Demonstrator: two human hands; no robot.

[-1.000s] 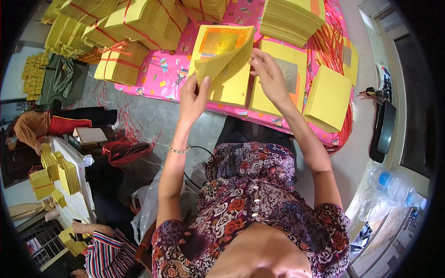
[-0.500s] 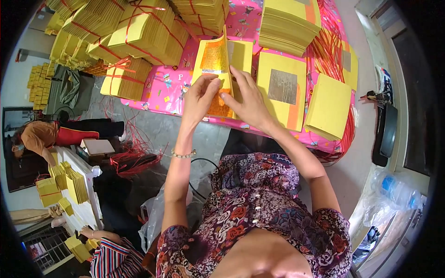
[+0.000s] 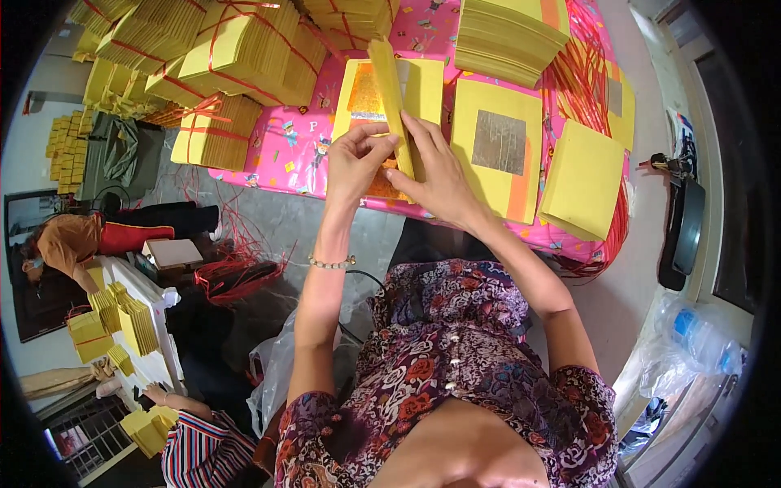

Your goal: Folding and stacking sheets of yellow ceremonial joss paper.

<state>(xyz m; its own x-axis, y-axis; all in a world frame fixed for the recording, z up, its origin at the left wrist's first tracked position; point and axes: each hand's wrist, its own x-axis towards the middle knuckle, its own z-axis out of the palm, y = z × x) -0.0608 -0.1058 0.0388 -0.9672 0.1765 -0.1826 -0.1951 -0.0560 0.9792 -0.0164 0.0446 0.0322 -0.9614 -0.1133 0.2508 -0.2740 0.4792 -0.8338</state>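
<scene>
The room around you has a gray floor point(image 3: 272, 195). You are at a table with a shiny pink cloth point(image 3: 272, 150) with little pictures on it. Big piles of yellow paper point(image 3: 252, 65), tied with red string, sit at the back. The folded yellow paper point(image 3: 390, 89) stands between your hands. Your left hand point(image 3: 354, 169) has its thumb and pointer close together at the paper's left side; I can't tell if they pinch it. Your right hand point(image 3: 441, 177) touches the other side, thumb spread from the fingers.

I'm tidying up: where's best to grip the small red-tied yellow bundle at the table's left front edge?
The small bundle is probably best clasped by its opposite sides, coming from the table's near edge: it's block-shaped, that side is open, and larger bundles stand behind.
</scene>
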